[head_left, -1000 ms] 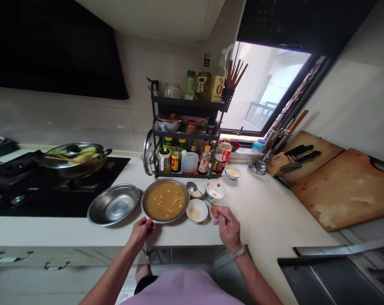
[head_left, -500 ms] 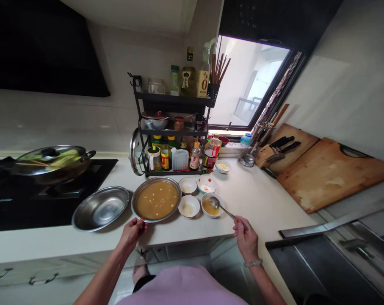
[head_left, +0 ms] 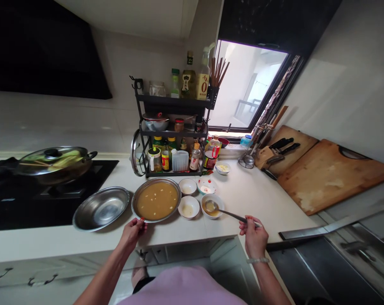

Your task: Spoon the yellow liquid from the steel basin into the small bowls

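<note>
My left hand (head_left: 133,231) pinches the near rim of a round metal basin (head_left: 135,210), which holds brown liquid (head_left: 156,199) with pale bits floating on it. In my right hand (head_left: 253,235) is the handle of a metal spoon (head_left: 231,214). The spoon's head dips into a small white bowl (head_left: 219,212) of yellowish liquid. Left of that bowl stands another white bowl (head_left: 189,209) with a little residue. Behind them are a third white bowl (head_left: 187,186) and a bowl with red spots (head_left: 207,185) holding something white.
An oval metal basin (head_left: 103,208) sits left, beside the stove (head_left: 48,207) with a lidded pan (head_left: 53,165). A black rack (head_left: 174,134) of bottles stands behind. To the right are a bowl of chopped pieces (head_left: 222,167), a knife block (head_left: 265,156), cutting boards (head_left: 331,176) and a sink (head_left: 334,254).
My right hand has moved right and slightly down, and the spoon lies flatter, its head lower in the bowl's liquid. My left hand stays on the basin rim.
</note>
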Demonstrator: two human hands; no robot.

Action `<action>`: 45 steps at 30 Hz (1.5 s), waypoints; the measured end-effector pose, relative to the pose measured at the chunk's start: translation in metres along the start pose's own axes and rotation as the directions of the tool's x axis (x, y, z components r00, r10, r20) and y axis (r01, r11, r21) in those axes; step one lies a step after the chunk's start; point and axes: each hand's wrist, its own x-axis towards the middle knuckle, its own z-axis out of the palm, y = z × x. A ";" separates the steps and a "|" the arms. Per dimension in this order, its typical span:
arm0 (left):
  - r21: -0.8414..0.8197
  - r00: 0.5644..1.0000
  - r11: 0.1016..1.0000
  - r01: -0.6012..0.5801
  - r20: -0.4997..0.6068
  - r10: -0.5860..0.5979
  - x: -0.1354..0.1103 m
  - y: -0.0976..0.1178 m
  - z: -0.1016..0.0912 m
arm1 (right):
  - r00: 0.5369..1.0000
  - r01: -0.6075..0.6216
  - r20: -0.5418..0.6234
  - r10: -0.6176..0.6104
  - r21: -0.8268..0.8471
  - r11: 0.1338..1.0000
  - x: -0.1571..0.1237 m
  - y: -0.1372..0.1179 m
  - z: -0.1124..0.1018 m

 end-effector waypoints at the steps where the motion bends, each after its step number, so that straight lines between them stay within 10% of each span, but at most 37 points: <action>1: -0.008 1.000 1.000 -0.002 0.003 0.002 0.001 -0.001 -0.001 | 1.000 0.005 0.007 -0.005 -0.009 1.000 0.000 -0.001 0.000; 9: -0.014 1.000 1.000 -0.006 0.000 0.006 0.003 -0.004 -0.001 | 0.997 0.064 0.050 -0.064 -0.006 0.998 -0.002 -0.025 0.021; 18: 0.049 1.000 0.999 -0.018 0.007 0.018 -0.006 0.003 0.005 | 0.957 0.061 0.283 -0.069 0.036 0.997 -0.022 -0.029 0.101; 27: 0.012 1.000 1.000 -0.012 0.018 0.012 -0.007 0.003 0.004 | 0.652 0.477 0.615 -0.444 0.122 0.870 -0.047 -0.010 0.119; 38: -0.027 1.000 1.000 0.007 0.001 -0.007 0.000 -0.001 -0.001 | 0.869 0.451 0.339 -0.360 -0.245 0.858 -0.013 -0.004 0.009; 45: -0.007 1.000 0.999 0.031 -0.003 -0.031 0.000 0.001 -0.001 | 0.939 0.284 0.270 -0.212 -0.261 0.923 -0.017 0.018 -0.002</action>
